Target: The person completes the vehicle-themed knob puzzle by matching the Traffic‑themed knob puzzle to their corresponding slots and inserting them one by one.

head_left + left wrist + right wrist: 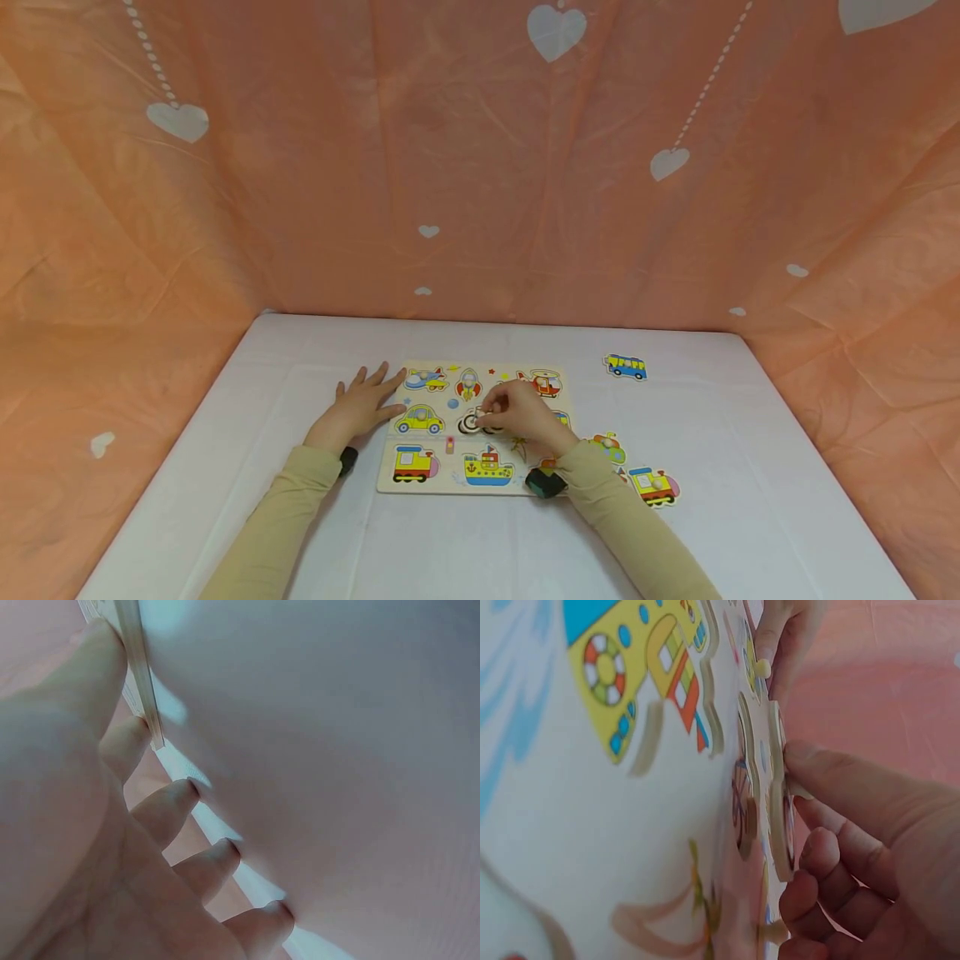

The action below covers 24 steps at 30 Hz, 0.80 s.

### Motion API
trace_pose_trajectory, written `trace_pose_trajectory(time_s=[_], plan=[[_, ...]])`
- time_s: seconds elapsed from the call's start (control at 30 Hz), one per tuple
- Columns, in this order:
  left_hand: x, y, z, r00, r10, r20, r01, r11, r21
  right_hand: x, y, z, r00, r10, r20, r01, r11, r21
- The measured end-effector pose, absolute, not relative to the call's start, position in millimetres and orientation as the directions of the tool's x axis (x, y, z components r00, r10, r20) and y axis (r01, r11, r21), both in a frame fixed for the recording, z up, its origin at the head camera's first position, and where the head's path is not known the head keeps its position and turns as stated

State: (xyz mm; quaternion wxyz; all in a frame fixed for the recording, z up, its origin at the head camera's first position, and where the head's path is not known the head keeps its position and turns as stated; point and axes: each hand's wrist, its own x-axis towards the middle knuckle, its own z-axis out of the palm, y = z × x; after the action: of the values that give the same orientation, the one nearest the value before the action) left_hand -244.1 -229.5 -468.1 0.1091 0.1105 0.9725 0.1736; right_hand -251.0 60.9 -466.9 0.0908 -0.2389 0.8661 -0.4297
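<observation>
A wooden peg puzzle board (416,487) with printed vehicles lies on the white table. My right hand (521,411) pinches a two-wheeled vehicle puzzle piece (778,817), thumb and fingers at its knob. In the right wrist view the piece stands slightly apart from the board, beside a matching recess (744,780). Part of its picture is hidden by my fingers. At the board's left edge my left hand (356,411) lies with fingers spread. Its thumb (97,667) and index finger touch that edge, while the other fingertips rest on the table.
A blue and yellow bus piece (626,367) lies beyond the board to the right. Right of the board are a train piece (655,486) and a green and yellow piece (609,448), partly behind my right sleeve. A yellow car piece (420,419) sits in the board.
</observation>
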Motion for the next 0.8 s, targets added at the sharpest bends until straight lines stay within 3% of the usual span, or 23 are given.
trace_pose_trajectory(time_s=[0.8], plan=[[-243.4, -229.8, -466.1, -0.950, 0.256, -0.178, 0.173, 0.908, 0.381, -251.6, 50.4, -473.7, -0.884, -0.468, -0.002, -0.305, 0.579, -0.756]])
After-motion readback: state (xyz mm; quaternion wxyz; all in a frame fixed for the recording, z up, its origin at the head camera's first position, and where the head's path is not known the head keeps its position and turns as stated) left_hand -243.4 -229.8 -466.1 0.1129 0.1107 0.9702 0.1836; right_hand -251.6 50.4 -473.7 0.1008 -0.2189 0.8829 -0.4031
